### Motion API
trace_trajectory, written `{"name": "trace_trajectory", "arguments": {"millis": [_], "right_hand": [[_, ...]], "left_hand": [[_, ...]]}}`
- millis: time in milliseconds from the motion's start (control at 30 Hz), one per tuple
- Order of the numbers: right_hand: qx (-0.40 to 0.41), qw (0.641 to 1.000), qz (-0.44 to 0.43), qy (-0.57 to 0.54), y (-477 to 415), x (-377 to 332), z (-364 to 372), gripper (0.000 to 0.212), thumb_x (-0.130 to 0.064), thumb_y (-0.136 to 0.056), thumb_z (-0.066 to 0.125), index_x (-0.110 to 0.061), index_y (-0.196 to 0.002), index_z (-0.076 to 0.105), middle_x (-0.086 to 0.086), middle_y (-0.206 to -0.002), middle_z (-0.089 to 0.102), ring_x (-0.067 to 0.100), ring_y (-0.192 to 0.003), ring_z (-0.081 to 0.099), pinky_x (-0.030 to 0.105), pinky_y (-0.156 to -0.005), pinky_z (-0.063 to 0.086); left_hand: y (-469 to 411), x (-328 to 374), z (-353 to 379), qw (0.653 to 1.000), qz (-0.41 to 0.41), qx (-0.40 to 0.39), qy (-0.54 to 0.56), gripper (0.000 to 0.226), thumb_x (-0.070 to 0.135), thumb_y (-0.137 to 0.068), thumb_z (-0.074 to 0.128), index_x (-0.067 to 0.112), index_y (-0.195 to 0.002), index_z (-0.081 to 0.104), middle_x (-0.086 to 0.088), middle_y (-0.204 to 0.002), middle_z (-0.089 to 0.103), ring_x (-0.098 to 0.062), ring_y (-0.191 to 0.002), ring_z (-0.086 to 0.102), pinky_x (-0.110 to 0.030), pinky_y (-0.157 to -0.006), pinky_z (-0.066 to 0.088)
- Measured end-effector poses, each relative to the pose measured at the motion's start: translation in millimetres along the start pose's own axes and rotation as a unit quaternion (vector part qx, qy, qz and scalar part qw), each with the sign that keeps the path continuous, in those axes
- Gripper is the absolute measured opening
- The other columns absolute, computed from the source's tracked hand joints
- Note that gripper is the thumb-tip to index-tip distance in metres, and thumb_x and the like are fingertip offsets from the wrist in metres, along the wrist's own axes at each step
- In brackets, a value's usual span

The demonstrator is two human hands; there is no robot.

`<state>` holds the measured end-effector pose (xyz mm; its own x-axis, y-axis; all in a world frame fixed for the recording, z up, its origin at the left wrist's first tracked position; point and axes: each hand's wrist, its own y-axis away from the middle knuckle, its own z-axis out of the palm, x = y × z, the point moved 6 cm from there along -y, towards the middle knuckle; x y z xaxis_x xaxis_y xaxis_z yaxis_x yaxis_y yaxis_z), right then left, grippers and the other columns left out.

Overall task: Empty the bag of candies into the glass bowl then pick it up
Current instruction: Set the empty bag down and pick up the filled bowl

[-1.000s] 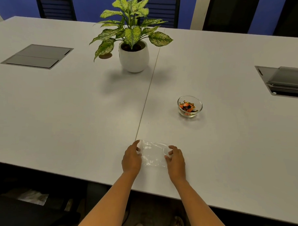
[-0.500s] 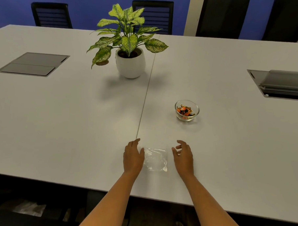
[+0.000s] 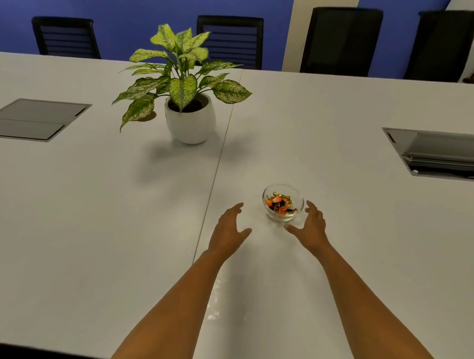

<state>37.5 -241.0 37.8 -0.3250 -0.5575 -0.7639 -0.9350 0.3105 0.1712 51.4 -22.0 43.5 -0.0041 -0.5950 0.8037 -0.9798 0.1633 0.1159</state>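
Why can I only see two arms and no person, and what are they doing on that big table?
The camera sits on the person's head and looks down, so you see what they see: only their own arms. There is just this one view.

The left hand and the right hand are both open and hold nothing. They reach toward a small glass bowl standing on the white table. The right hand is close beside the bowl; I cannot tell if it touches. The left hand is a little apart from it.

Inside the bowl are candies, orange, dark and gold. Farther back stands a leafy plant in a white pot. Grey hatches are set into the table at both sides, and black chairs stand along the blue wall.
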Motion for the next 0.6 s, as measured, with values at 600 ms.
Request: {"name": "trace_trajectory", "arguments": {"millis": [600], "right_hand": [[-0.216, 0.976, -0.005, -0.018, -92, 25, 8, 0.105, -0.012, -0.061, 0.086, -0.014, -0.144, 0.021, 0.01, -0.148, 0.034, 0.027, -0.138, 0.031, 0.049, -0.114, 0.028]], "left_hand": [[-106, 13, 81, 0.98, -0.03, -0.178, 0.082, 0.113, 0.006, -0.062, 0.084, 0.018, -0.147, 0.011, -0.005, -0.155, 0.021, -0.023, -0.142, 0.026, -0.038, -0.115, 0.033]]}}
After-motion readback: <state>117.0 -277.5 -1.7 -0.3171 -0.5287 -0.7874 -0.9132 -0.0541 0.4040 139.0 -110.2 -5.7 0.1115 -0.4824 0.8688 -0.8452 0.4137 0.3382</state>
